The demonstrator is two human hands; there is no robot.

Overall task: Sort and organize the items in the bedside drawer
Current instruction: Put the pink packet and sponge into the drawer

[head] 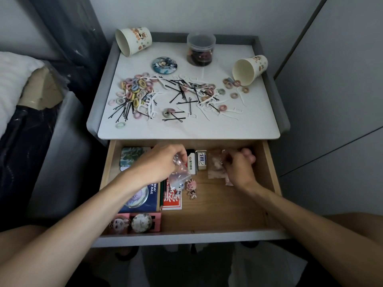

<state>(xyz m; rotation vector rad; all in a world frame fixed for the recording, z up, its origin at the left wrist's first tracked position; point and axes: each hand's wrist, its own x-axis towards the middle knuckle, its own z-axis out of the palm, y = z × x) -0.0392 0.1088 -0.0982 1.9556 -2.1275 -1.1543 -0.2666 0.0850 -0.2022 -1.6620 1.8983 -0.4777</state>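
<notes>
The drawer (217,208) stands pulled wide open under the bench (186,129), and both hands work inside it. The left hand (161,162) pinches a small clear bag (178,177) between thumb and fingertips. The bag is lifted off the drawer floor above a red packet (172,200) and a little charm (191,189), probably so it can be carried to join others of its kind. The right hand (238,167) is curled on the clear packets (214,168) at the back right. It seems to pinch the top one, though blur hides the fingertips. That corner looks like the chosen spot for bagged things, which would explain why both hands handle plastic at once. Along the back a lighter (191,164) and a small box (202,160) lie side by side, touching. Flat things lie on the left: a coaster (130,157), a blue card (143,196) and a pink box (136,222). Grouping by kind appears under way. On the bench, hair ties (134,88), hairpins (124,110) and floss picks (236,110) lie mixed between one tipped cup (133,41) and another cup (249,69), not yet sorted.
</notes>
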